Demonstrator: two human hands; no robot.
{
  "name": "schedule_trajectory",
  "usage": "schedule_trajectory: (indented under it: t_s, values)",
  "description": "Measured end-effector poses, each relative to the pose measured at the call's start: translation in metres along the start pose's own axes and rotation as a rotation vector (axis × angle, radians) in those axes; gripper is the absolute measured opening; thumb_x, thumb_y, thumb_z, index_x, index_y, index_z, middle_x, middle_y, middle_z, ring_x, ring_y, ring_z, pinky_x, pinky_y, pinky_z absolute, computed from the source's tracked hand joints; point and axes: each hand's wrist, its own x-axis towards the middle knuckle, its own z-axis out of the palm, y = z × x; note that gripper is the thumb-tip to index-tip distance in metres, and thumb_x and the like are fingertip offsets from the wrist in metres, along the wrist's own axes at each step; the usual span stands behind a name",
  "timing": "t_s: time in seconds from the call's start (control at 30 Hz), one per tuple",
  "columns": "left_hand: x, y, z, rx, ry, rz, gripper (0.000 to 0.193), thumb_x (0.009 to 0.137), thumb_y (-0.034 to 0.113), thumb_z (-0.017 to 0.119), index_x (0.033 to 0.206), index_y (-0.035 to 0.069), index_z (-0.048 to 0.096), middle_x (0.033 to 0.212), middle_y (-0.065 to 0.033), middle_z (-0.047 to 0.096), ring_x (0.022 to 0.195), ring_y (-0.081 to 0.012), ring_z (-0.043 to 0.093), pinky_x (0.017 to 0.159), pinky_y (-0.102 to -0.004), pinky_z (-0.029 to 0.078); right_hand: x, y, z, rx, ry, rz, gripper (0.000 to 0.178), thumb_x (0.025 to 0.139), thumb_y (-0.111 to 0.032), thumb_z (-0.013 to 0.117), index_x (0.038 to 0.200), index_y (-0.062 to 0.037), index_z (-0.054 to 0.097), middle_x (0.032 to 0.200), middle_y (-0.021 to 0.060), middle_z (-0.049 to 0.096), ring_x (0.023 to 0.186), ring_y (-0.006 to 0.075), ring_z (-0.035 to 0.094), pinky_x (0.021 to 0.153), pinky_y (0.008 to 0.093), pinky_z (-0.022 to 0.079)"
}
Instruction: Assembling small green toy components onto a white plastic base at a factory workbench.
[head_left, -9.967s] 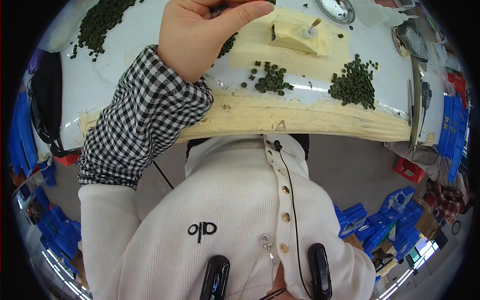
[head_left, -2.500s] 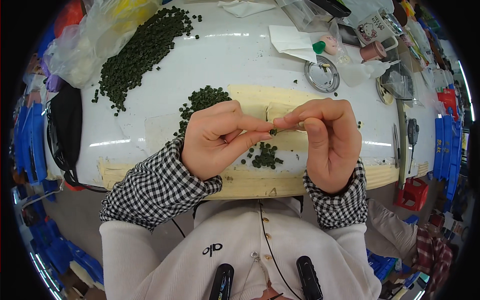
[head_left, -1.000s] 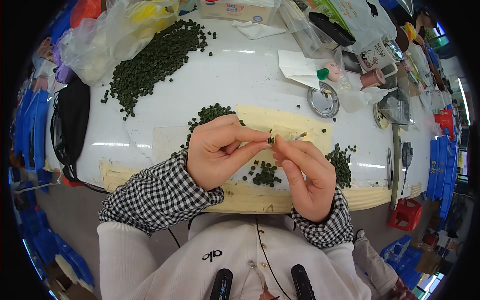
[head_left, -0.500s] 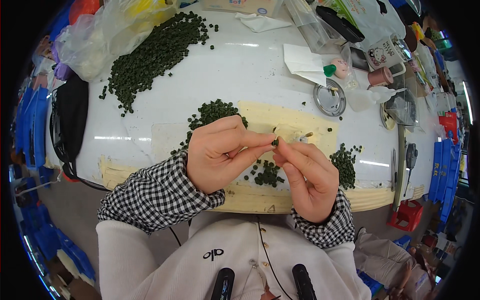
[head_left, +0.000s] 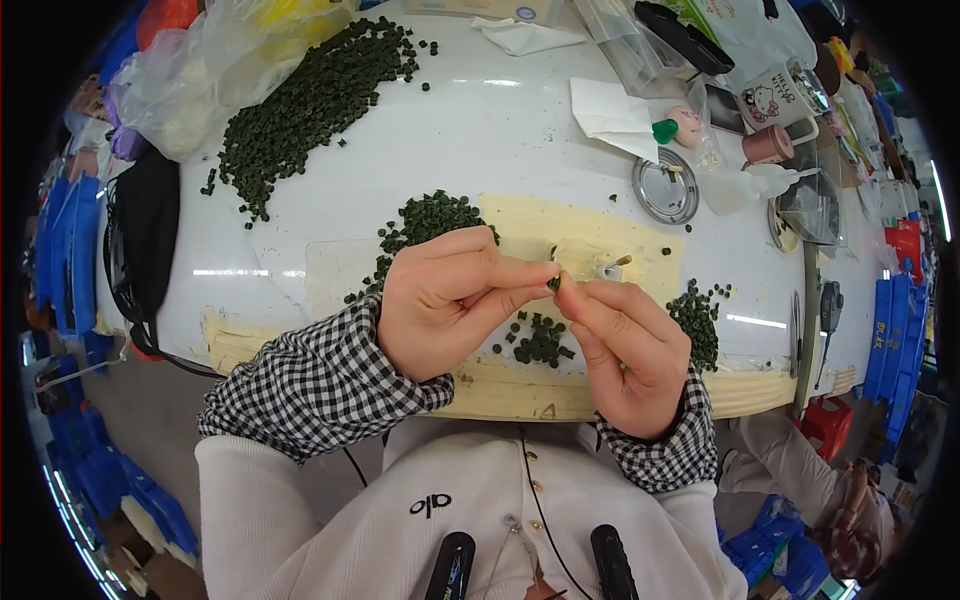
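My left hand [head_left: 438, 305] pinches a small dark green piece [head_left: 554, 284] between thumb and index finger. On the piece's other side, the fingertips of my right hand [head_left: 638, 345] press close together, partly hiding it. A small cluster of similar green pieces [head_left: 542, 341] lies on the table just below the fingertips. Behind my left hand spreads a larger heap of green pieces [head_left: 432, 216]. To the right of my right hand sits another pile of green pieces [head_left: 694, 322]. A short peg with a brown tip [head_left: 623, 261] stands on the yellow sheet [head_left: 520, 215] beyond my fingers.
A big heap of green pieces [head_left: 310, 105] lies far left beside plastic bags [head_left: 185, 95]. At the right are a round metal lid [head_left: 665, 187], a white squeeze bottle [head_left: 735, 190], a pink thread spool [head_left: 768, 145], a mug [head_left: 775, 97] and a screwdriver [head_left: 829, 310]. Another person [head_left: 855, 510] sits lower right.
The hands stay together at the small piece, with my right hand shifted slightly right. The whole view has moved a little. At lower right, the other person shows in a different position.
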Motion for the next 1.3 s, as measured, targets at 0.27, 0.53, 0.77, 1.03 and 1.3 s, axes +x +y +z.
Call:
schedule_trajectory:
  t_s: [0.27,0.53,0.77,1.03,1.3]
  values:
    - [-0.004,0.009,0.001,-0.022,0.009,-0.016,0.032,0.078,-0.004,0.069,0.109,0.001,0.067,0.060,0.0018,0.045,0.053,-0.0074,0.039,0.049,-0.0218,0.031,-0.003,0.002,0.007,0.072,0.057,0.038,0.037,0.083,0.007,0.061,0.120,0.0024,0.059,0.101,0.0162,0.061,0.080,0.0233,0.062,0.070,0.0255,0.050]
    - [-0.008,0.014,0.005,-0.044,-0.030,-0.029,0.031,0.083,-0.003,0.064,0.113,-0.001,0.064,0.064,-0.0026,0.048,0.053,-0.0089,0.043,0.048,-0.0227,0.036,-0.003,0.004,0.004,0.003,0.043,0.016,0.038,0.081,0.008,0.063,0.118,0.0022,0.060,0.101,0.0165,0.061,0.082,0.0251,0.064,0.071,0.0260,0.051]
    - [-0.010,0.012,0.006,-0.091,-0.051,-0.064,0.029,0.084,-0.003,0.062,0.113,-0.002,0.064,0.062,-0.0019,0.047,0.053,-0.0086,0.042,0.049,-0.0227,0.035,0.000,0.002,-0.003,-0.134,-0.006,-0.079,0.037,0.078,0.010,0.063,0.115,0.0041,0.061,0.103,0.0169,0.062,0.082,0.0270,0.064,0.071,0.0294,0.054]
    - [-0.007,0.012,0.005,-0.130,-0.019,-0.103,0.027,0.083,-0.002,0.064,0.110,0.002,0.067,0.060,0.0025,0.042,0.053,-0.0062,0.038,0.050,-0.0217,0.032,-0.002,0.004,0.001,-0.054,0.040,-0.033,0.036,0.080,0.009,0.062,0.116,0.0032,0.061,0.104,0.0163,0.062,0.082,0.0250,0.064,0.071,0.0281,0.053]
    - [-0.006,0.004,0.004,-0.103,0.041,-0.098,0.023,0.076,-0.007,0.070,0.097,0.002,0.070,0.058,0.0041,0.041,0.055,-0.0064,0.038,0.052,-0.0222,0.032,-0.004,0.003,0.001,0.116,0.022,0.077,0.031,0.086,0.004,0.060,0.117,0.0017,0.061,0.100,0.0157,0.063,0.083,0.0219,0.064,0.072,0.0252,0.052]
